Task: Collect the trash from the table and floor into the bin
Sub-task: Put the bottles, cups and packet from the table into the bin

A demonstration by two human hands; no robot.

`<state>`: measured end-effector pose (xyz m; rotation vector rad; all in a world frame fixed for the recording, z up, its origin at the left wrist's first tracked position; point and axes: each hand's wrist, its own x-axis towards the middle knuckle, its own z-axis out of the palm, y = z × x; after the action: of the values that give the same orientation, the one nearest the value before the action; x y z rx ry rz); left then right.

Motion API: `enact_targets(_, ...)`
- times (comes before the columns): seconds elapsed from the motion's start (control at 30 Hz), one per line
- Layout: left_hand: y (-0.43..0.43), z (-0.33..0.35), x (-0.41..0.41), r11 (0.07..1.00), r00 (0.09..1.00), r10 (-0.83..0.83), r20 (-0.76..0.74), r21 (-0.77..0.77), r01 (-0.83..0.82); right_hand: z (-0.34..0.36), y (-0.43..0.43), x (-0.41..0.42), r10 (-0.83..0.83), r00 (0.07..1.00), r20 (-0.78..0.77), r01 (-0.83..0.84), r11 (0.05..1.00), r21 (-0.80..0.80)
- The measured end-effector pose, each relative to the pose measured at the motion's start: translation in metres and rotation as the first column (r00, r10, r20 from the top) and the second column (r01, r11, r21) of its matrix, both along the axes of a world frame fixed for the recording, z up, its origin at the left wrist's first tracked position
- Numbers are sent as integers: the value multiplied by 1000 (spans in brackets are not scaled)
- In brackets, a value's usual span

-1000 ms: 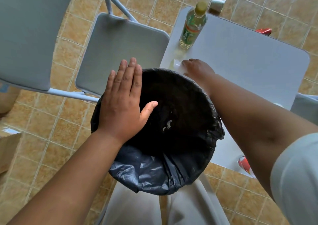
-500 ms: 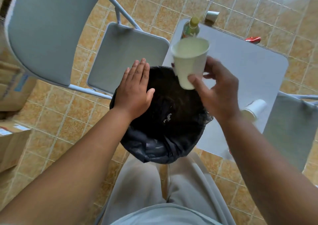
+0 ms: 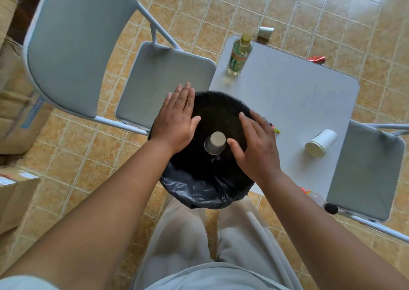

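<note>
Left hand [image 3: 177, 117] lies flat on the left rim of the bin [image 3: 205, 192], grip wide and holding nothing. I judge it steadies the bin and keeps the black liner from slipping. Right hand [image 3: 254, 143] hovers over the opening, fingers spread, grip empty. Paper cup [image 3: 215, 143] sits bottom-up inside the bin. To collect: second cup [image 3: 321, 143] on its side at the right of the desk [image 3: 287, 103], bottle [image 3: 238, 56] at its far edge, red wrapper [image 3: 316, 59] and can [image 3: 265, 33] on the floor beyond.
</note>
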<state>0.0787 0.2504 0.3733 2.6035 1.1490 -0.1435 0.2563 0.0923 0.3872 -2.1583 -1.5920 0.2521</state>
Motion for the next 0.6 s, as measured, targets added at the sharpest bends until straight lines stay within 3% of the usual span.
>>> enact_targets(0.13,-2,-1,-1,1000,1000,-3,-11,21,3,14,47,22,-41,998,-38,46,990,133)
enact_targets(0.23,-2,-3,-1,1000,1000,-1,-16,31,1,20,105,50,-53,998,-26,56,990,128)
enact_targets(0.4,-4,-5,-1,999,1000,-5,5,52,5,3,193,93,-72,996,56,80,985,-151)
enact_targets(0.6,-4,-10,-3,997,1000,-10,25,70,8,-28,236,119,2,987,163,71,895,-440)
